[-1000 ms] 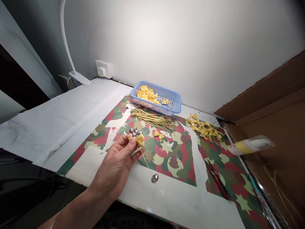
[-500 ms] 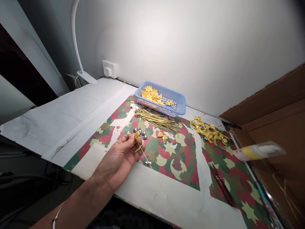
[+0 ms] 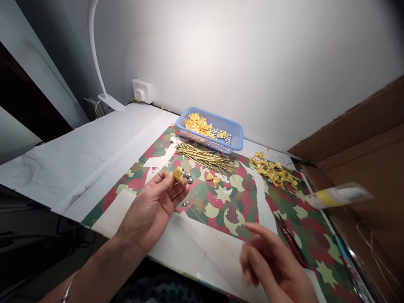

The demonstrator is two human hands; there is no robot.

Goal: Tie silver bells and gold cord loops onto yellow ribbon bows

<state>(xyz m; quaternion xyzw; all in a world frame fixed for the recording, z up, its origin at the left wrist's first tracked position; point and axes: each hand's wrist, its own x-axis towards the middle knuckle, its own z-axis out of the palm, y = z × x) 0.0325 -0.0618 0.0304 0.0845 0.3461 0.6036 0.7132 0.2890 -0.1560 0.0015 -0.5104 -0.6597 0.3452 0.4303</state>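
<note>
Yellow bow (image 3: 178, 176) pinched in left hand (image 3: 153, 204); right hand (image 3: 274, 265) well apart, loosely open.

Bright overhead glare, dim corners, right-side motion blur.

And here's the glossy yellow bow (image 3: 178, 175), pinched up in the left hand (image 3: 158, 200), loops spread, a thin gold strand (image 3: 195, 213) trailing towards five o'clock! Small, shiny silver bells (image 3: 185, 203) sit right by that strand, below the bow at about five o'clock; whether they're attached, can't tell.
</note>
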